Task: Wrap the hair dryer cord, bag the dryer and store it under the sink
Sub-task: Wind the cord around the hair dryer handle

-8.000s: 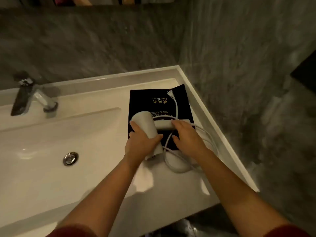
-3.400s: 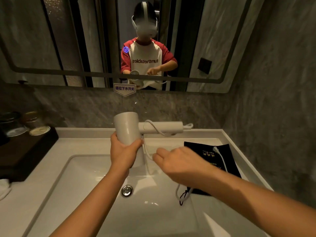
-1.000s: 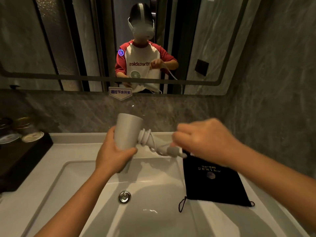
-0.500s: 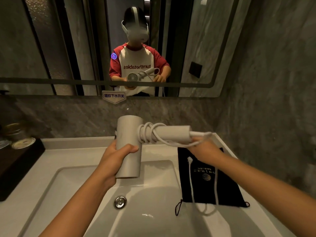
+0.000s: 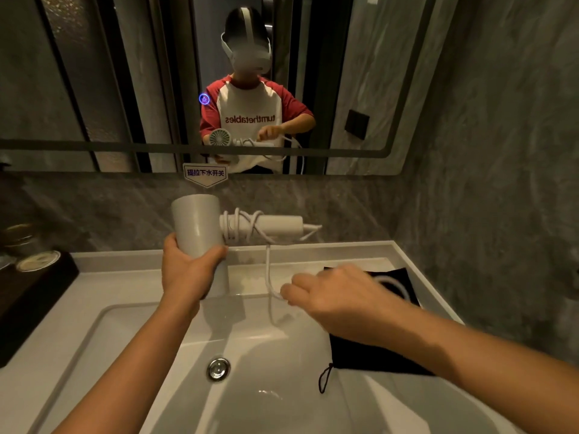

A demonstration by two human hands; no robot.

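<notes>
Above sink (image 5: 94,324): dryer (image 5: 195,225) barrel in left hand (image 5: 185,274), handle pointing right; right hand (image 5: 338,299) below handle, pinching slack cord (image 5: 268,270).

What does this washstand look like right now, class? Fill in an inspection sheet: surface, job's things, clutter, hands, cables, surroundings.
Surface: white counter with sunken basin, drain at its middle.
Job's things: hair dryer held up over the basin, handle pointing right; black drawstring bag flat on the counter at right, not yet used.
Clutter: dark tray with lidded dishes at left.
Hands: left hand grips the dryer barrel; right hand pinches the cord.
Cables: white cord coiled partly round the handle, the rest hanging loose.
Surroundings: mirror, grey stone walls, small sign below the mirror.
</notes>
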